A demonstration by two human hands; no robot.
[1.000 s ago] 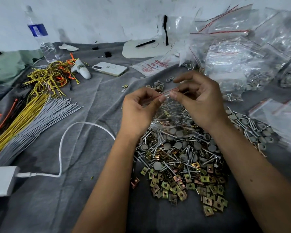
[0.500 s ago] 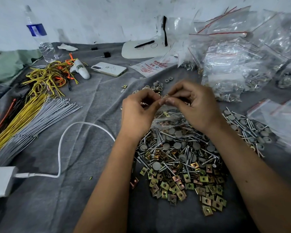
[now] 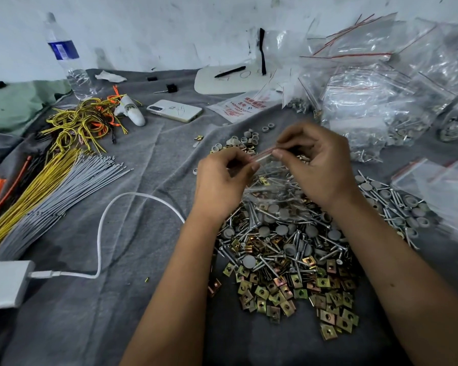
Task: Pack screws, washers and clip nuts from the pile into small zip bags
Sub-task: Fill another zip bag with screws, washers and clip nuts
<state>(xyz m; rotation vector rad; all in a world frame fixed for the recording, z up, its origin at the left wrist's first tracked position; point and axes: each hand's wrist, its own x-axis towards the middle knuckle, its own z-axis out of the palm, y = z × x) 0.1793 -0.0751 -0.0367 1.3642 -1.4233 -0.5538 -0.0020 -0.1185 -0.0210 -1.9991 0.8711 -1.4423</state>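
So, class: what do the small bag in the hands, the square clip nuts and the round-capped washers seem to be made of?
Small zip bag: thin clear plastic film, glossy and crinkled, with a red strip at the mouth pinched by left hand and right hand.
Clip nuts: likely plated sheet metal, with a yellowish iridescent sheen.
Washers: matt grey, probably plastic or rubber.

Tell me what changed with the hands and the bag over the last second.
The two pinches on the zip bag met at the middle of its red-striped top half a second ago; now the left hand and right hand have slid apart along it. Both still pinch the top. The pile looks unchanged.
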